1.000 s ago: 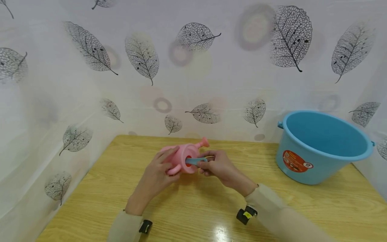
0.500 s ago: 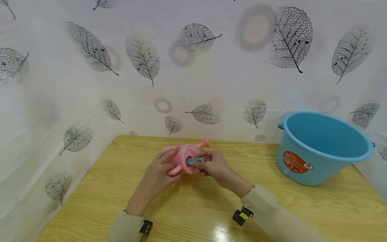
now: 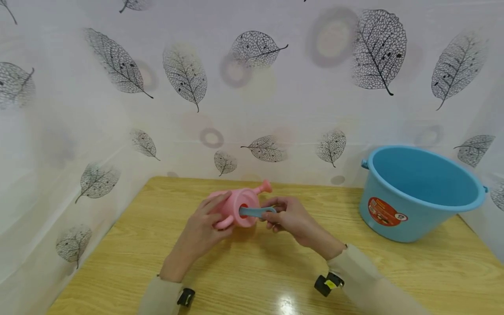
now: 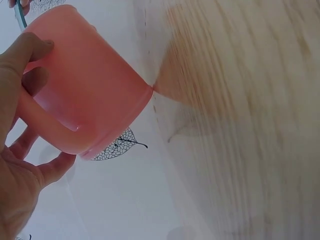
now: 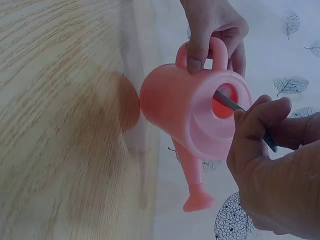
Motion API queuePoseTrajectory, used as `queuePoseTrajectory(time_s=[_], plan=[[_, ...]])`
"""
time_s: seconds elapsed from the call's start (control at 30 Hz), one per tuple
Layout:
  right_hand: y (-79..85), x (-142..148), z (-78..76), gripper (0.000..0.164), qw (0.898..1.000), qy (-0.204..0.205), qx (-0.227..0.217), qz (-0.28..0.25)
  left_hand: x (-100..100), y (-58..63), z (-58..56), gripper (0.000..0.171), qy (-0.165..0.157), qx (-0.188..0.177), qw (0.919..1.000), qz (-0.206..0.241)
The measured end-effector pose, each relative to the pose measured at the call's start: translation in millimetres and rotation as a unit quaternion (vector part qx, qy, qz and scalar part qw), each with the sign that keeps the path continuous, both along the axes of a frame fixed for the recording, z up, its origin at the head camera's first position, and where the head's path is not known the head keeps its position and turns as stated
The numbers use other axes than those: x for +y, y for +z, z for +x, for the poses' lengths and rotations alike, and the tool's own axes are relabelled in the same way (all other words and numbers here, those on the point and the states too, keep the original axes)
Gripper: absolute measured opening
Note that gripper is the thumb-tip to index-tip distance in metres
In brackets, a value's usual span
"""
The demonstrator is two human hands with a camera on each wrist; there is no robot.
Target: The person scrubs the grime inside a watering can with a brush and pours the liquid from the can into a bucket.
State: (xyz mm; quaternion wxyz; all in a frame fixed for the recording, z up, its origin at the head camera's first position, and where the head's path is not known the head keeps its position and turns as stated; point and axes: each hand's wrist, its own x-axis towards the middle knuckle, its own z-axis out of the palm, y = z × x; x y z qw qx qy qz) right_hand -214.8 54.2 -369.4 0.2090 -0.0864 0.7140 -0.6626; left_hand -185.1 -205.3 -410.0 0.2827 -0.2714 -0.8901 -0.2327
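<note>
A pink toy watering can point(image 3: 230, 199) is tipped over the table, its round top opening turned toward my right hand. My left hand point(image 3: 198, 232) grips it at the handle and side; the left wrist view shows the can's lower edge right at the tabletop. Between the thumb and fingers of my right hand point(image 3: 291, 218) is a slim blue handle point(image 3: 253, 212) with a looped end. It runs into the can's opening, and whatever is at its far end is hidden inside. The can's spout point(image 5: 197, 192) points away toward the back.
A large blue bucket point(image 3: 393, 192) with a red label stands at the right of the wooden table point(image 3: 130, 245). Behind and to the left hangs a white sheet point(image 3: 275, 100) with leaf prints. Both sleeves carry small black straps at the wrists.
My right hand first moves slightly in toward the can, then back out to the right with the blue handle, so more of it shows. My left hand and the can stay nearly still.
</note>
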Motion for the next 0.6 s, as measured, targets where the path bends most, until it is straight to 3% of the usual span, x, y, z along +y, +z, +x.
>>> queuePoseTrajectory(time_s=[0.6], plan=[[3.3, 11.0, 0.8, 0.023, 1.0, 0.006, 0.003, 0.002, -4.0, 0.3, 1.9, 0.03, 0.005, -0.023, 0.9997, 0.0]])
